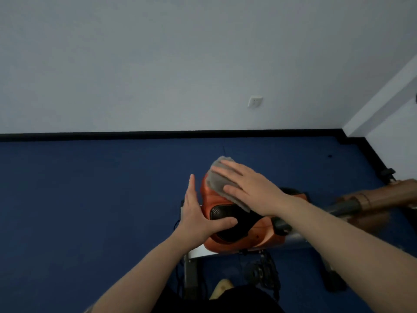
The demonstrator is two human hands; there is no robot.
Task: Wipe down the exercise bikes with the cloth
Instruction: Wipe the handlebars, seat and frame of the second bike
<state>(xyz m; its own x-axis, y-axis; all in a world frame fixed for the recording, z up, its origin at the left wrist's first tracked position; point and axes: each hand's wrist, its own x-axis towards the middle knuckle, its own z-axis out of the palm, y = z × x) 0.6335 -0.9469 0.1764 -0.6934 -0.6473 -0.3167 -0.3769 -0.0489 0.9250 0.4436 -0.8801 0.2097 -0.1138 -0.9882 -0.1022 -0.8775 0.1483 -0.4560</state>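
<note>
We wipe the orange bike seat with the grey cloth.
The cloth lies on the seat at lower centre, our right hand pressing it flat-fingered; our left hand braces the seat's left side, fingers straight, thumb on top, blue floor below.

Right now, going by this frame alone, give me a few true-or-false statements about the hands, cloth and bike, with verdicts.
1. The right hand presses the cloth flat on the seat. True.
2. The cloth is blue. False: it is grey.
3. The left hand holds a spray bottle. False: it rests on the seat's side, thumb on the black pad.
4. The floor is blue. True.
5. The socket is on the wall. True.
</note>
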